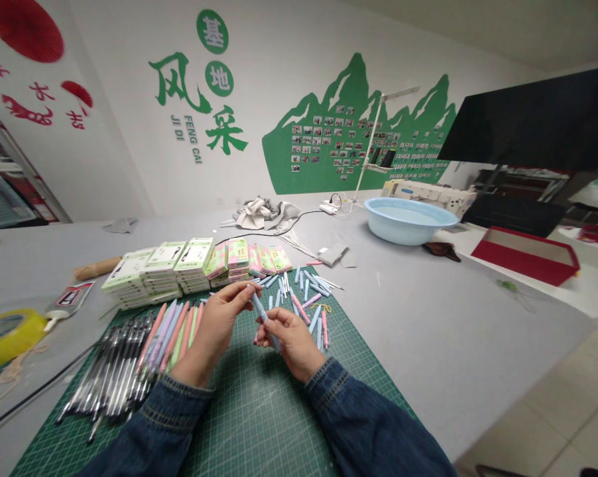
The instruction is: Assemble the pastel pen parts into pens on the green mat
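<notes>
A light blue pen [259, 308] is held at a slant between both hands above the green cutting mat [259, 417]. The fingers of my left hand [222, 324] pinch its upper end. My right hand [294, 339] is closed around the lower part, hiding some of the barrel. Just beyond the right hand lie loose blue and pink pen parts [315, 299]. To the left of my left hand are a row of pastel pens [172, 331] and a pile of clear pens with black caps [113, 364].
Stacked white-and-green boxes [162, 265] and smaller pink-and-green packs [239, 257] stand behind the mat. Yellow tape [10, 338] and a glue tube [70, 301] lie at left. A blue basin [408, 222], a sewing machine [428, 195] and a red box [525, 255] are at right.
</notes>
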`<state>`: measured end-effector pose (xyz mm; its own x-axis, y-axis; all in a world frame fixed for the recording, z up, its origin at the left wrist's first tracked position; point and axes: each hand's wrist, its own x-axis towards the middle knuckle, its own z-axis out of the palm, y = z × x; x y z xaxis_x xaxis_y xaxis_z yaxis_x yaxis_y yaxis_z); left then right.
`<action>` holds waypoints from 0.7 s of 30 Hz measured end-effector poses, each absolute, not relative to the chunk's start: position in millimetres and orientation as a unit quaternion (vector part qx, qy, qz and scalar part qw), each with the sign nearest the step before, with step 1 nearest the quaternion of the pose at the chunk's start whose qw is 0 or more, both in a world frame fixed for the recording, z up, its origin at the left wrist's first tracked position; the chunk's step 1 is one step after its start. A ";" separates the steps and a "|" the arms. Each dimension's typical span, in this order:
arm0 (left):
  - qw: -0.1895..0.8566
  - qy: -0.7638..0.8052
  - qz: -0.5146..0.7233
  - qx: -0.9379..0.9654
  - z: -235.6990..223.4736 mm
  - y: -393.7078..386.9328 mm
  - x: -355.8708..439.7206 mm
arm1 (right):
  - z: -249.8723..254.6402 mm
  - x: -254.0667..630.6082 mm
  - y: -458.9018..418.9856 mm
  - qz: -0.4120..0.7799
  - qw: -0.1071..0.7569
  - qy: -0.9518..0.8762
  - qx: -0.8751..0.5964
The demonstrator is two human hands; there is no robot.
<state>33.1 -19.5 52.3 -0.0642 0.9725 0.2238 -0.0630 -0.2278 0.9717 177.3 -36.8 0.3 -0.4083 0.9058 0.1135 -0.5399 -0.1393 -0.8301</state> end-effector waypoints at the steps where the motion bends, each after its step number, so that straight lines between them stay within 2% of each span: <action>1: 0.449 0.431 0.583 0.522 52.6 -19.4 32.4 | 0.7 177.4 -37.2 0.728 0.492 -0.427 -0.213; 5: 0.473 0.408 0.571 0.533 53.7 -19.5 29.7 | 1.9 177.4 -38.2 0.739 0.470 -0.437 -0.204; 13: 0.493 0.394 0.562 0.534 51.3 -19.0 28.9 | 4.2 176.8 -37.9 0.733 0.489 -0.430 -0.198; 21: 0.481 0.399 0.563 0.541 52.7 -19.7 28.8 | 0.6 176.9 -38.7 0.735 0.484 -0.426 -0.209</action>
<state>28.8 -19.7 52.7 0.0475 0.9733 0.2246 -0.1095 -0.2184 0.9697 176.9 -38.7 0.6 -0.4435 0.8901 0.1055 -0.5344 -0.1681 -0.8283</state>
